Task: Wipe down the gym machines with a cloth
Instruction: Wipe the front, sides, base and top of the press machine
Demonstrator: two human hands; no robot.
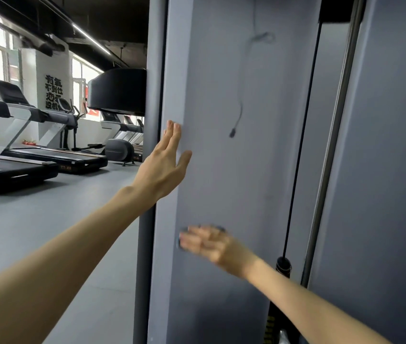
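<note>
Mid-wipe, by my read: the step in hand was cleaning the tall flat matte-grey side panel [221,170] of the weight-stack machine, lower half.

The right hand [206,242] lay low on that panel, smeared by blur. Its fingers [189,238] looked stretched flat and close together, pointing left, pressing rather than pinching. Dark blue-grey scraps of a small cloth [180,242] peeked out past the fingertips and the top of the hand. The cloth was sandwiched between palm and panel, mostly hidden, so fold and size could not be told.

The left hand [167,162] sat higher, at the panel's left edge. Fingers were straight and together and the thumb was splayed toward the right. The palm leaned on the metal as a brace, arm reaching up from lower left. It held nothing.

Next move, as a judgement: flat pressure with the cloth, passes across the panel's width, then up toward the braced hand, which would need to shift off. Care was needed round the thin dark cord with a plug end [236,120] hanging on the panel's face.

Right of the panel ran a black cable [303,145] and a shiny steel guide rod [333,145], neither touched. A row of grey-and-black treadmills [23,155] stood well apart at left.
</note>
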